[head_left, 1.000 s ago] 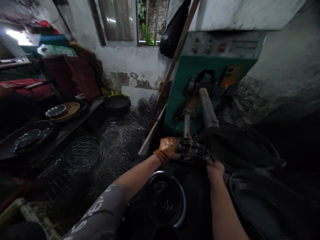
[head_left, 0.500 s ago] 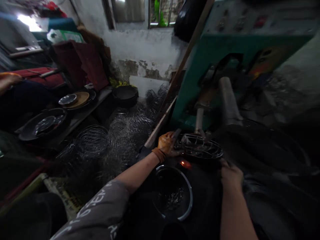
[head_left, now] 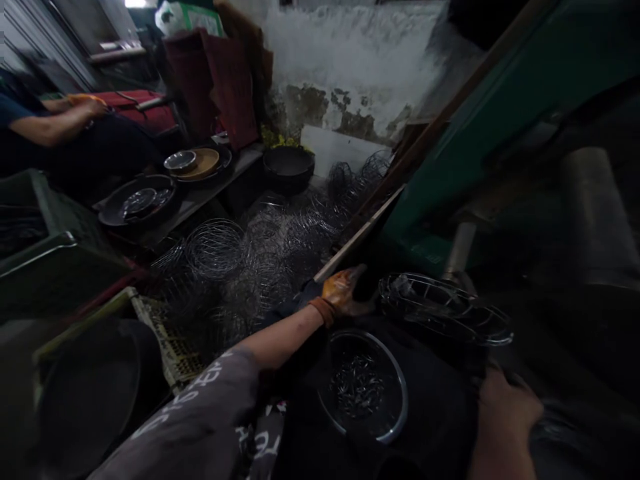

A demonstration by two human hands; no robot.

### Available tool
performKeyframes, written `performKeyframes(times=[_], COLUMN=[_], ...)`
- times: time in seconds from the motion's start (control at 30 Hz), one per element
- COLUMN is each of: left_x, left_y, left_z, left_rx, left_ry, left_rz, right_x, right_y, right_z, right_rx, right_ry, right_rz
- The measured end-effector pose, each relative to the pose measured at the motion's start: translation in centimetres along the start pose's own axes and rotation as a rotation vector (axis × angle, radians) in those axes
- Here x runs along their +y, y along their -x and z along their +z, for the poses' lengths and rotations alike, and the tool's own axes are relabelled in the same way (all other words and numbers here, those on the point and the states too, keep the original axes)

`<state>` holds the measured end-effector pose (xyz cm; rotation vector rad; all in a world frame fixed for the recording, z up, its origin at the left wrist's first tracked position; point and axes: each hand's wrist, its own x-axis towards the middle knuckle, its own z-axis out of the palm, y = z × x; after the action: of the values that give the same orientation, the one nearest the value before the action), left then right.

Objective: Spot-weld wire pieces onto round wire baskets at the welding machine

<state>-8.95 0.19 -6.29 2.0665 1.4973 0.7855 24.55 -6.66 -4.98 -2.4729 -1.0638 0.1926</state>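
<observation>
A round wire rack (head_left: 445,308) lies tilted under the arm of the green machine (head_left: 440,173). My left hand (head_left: 345,292), in an orange-stained glove, is just left of the rack, thumb and fingers apart, with a gap between hand and rack. Low on the right, my right hand (head_left: 507,400) is below the rack's right end; its fingers are dark and blurred, and whatever they hold cannot be made out. Between my arms sits a round bowl (head_left: 400,400) with many small metal pieces (head_left: 357,385) in it.
Wire frames (head_left: 215,248) are heaped on the floor to the left. Beyond them, a low bench (head_left: 200,207) carries pans (head_left: 137,200). A yellow crate (head_left: 165,340) and a black tub (head_left: 90,400) stand at lower left. A person's arm (head_left: 55,127) shows at far left.
The view has swung left and down. My left hand has come off the wire rack and opened beside it. The orange glow near the rack is gone.
</observation>
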Motion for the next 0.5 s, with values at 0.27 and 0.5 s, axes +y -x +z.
performKeyframes(times=[0.27,0.5], left_x=[2.0,3.1], left_y=[-7.2,-6.5], left_z=[4.1,2.6], left_rx=[-0.114,-0.048], left_ry=[0.065,-0.012], left_rz=[0.18,0.231], right_x=[-8.5,-12.3], right_y=[5.1,4.1], right_z=[-1.9,-1.1], right_rx=[0.088,0.046], right_ry=[-0.097,0.058], right_rz=[-0.398,-0.407])
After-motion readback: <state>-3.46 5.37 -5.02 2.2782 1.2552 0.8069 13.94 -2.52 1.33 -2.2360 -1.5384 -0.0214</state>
